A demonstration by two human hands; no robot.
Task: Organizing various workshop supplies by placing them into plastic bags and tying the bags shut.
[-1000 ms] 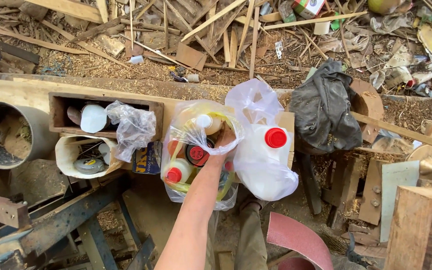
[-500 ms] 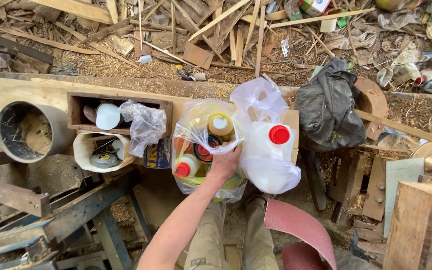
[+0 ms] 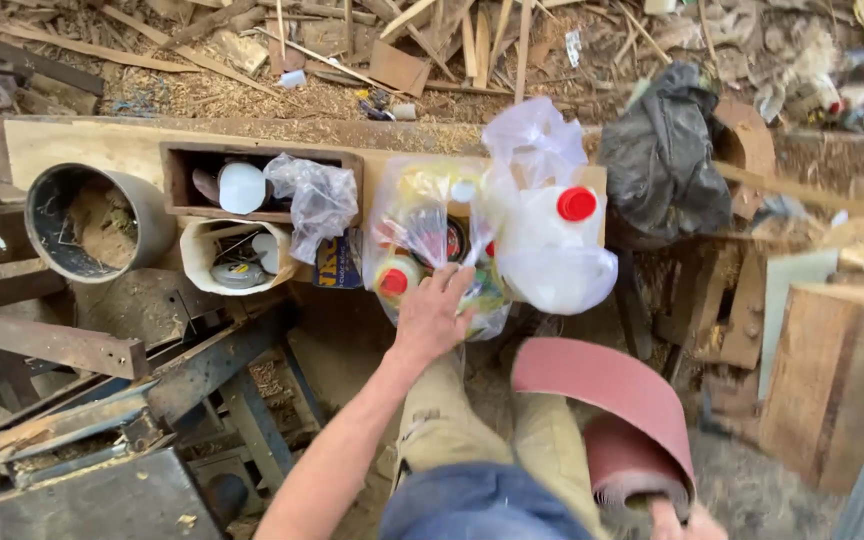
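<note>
sawdust-strewn workshop, left hand [image 3: 434, 315] on clear bag [image 3: 422, 240] of bottles

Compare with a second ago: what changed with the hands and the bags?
The left hand has drawn back from deep in the clear bag of bottles to its near edge, fingers resting on it. The right hand now shows, holding a red sandpaper roll. The white jug and wooden box stayed put.

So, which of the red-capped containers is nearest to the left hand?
The small yellow bottle inside the clear bag, beside the left hand. The big white jug stands farther right.
</note>
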